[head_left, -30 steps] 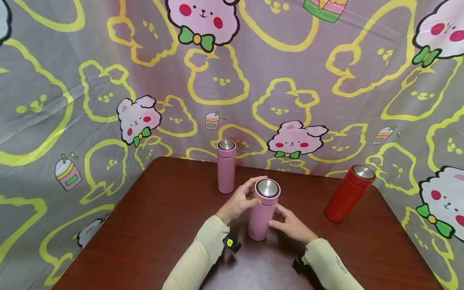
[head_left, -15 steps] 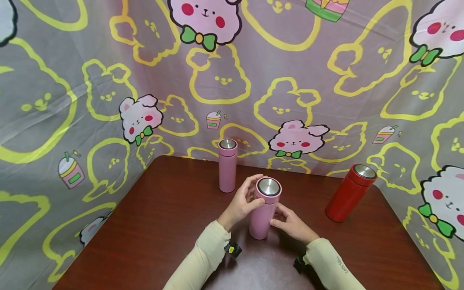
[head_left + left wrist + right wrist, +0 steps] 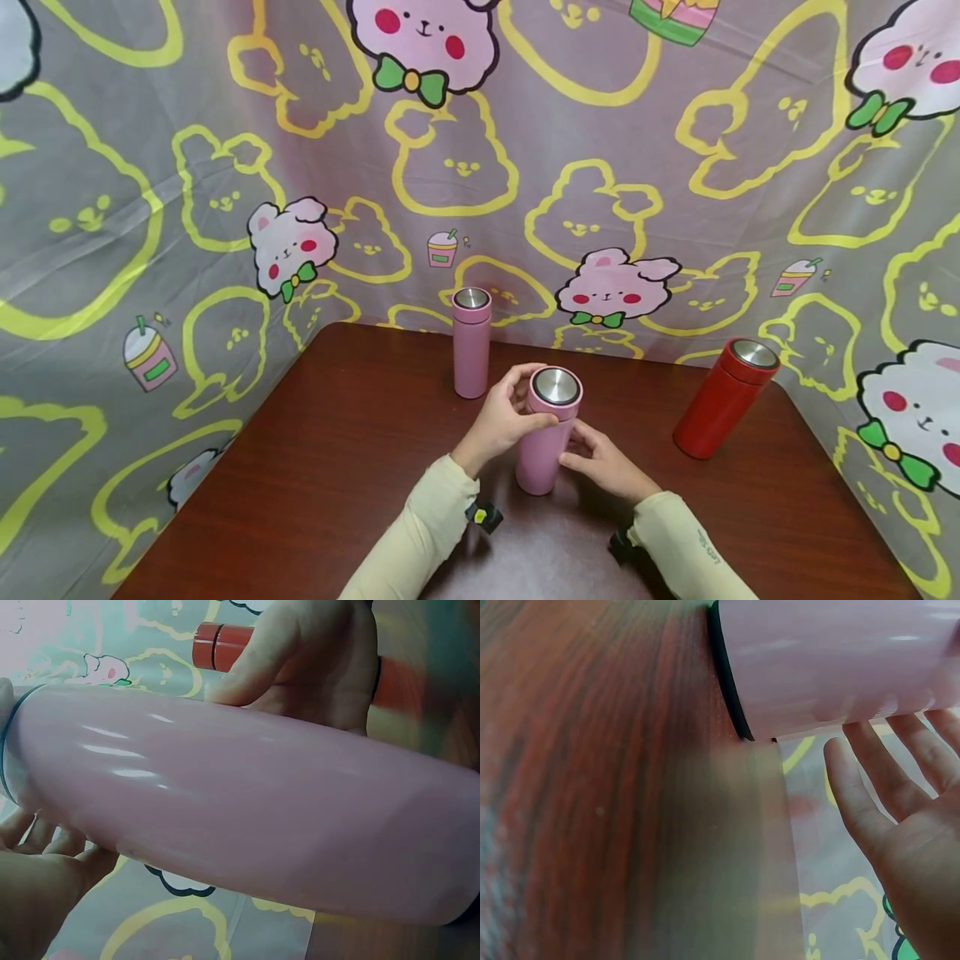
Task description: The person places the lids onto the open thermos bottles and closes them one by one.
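A pink thermos bottle (image 3: pixel 540 458) with a steel-topped lid (image 3: pixel 557 387) stands between both hands near the middle of the table. My left hand (image 3: pixel 504 421) grips it at the lid, the thumb across the front just under the steel top and the other fingers behind. Lower down, my right hand (image 3: pixel 606 467) holds the body from the right, its thumb on the near side. In the left wrist view the pink body (image 3: pixel 240 802) fills the middle, the right thumb on its far edge. The right wrist view shows the black base ring (image 3: pixel 731 675) at the tabletop.
A second pink thermos (image 3: pixel 470 354) stands behind, to the left. To the right stands a red thermos (image 3: pixel 723 404). They share a dark reddish-brown wooden table (image 3: pixel 322 475), with a grey cartoon-print cloth (image 3: pixel 450 150) hanging around its back and sides.
My left thumb has slid to the right across the front of the bottle just below the lid's top. The right hand and the bottles stay in place.
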### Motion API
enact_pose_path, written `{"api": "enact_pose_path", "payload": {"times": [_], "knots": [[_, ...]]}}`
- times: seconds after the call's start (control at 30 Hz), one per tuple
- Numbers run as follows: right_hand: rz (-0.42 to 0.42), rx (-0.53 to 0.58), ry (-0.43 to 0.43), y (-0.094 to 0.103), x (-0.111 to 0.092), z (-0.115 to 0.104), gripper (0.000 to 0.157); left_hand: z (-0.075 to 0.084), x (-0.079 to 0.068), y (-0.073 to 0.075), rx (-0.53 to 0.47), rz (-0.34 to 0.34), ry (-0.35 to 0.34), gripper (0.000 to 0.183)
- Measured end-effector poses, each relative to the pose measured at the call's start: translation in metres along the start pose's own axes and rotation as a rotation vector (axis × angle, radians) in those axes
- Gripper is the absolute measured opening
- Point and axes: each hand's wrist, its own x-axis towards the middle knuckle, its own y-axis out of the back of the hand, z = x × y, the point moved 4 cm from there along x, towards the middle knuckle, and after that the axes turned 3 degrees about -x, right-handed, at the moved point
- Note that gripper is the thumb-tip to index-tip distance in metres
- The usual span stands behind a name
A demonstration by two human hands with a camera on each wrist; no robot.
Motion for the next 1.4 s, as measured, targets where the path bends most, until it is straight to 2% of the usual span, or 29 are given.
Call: {"api": "enact_pose_path", "payload": {"times": [0.23,0.47,0.67,0.73,0.97,1.17,1.27,1.4], "knots": [[-0.006,0.001,-0.035,-0.002,-0.001,0.002,0.054,-0.003,-0.002,0.002,-0.008,-0.022,-0.03,0.067],[-0.021,0.011,-0.016,-0.006,-0.005,0.0,0.054,-0.004,-0.006,0.001,-0.046,-0.03,-0.034,0.072],[-0.016,0.01,-0.018,-0.004,-0.002,-0.001,0.055,-0.002,-0.003,0.002,-0.079,-0.035,-0.039,0.078],[-0.014,0.004,-0.027,-0.002,-0.003,-0.001,0.055,-0.003,-0.002,0.001,-0.083,-0.041,-0.035,0.079],[-0.03,-0.038,-0.049,-0.005,-0.007,-0.031,0.052,-0.008,-0.005,-0.003,-0.094,-0.054,-0.012,0.081],[-0.019,-0.084,-0.066,-0.003,-0.011,-0.008,0.056,-0.006,-0.01,-0.002,-0.114,-0.066,0.022,0.085],[-0.031,-0.077,-0.09,-0.004,-0.013,-0.006,0.057,-0.007,-0.013,0.002,-0.086,-0.099,0.056,0.087],[-0.062,-0.062,-0.133,-0.001,-0.016,-0.01,0.056,-0.006,-0.02,0.011,-0.045,-0.139,0.076,0.076]]}}
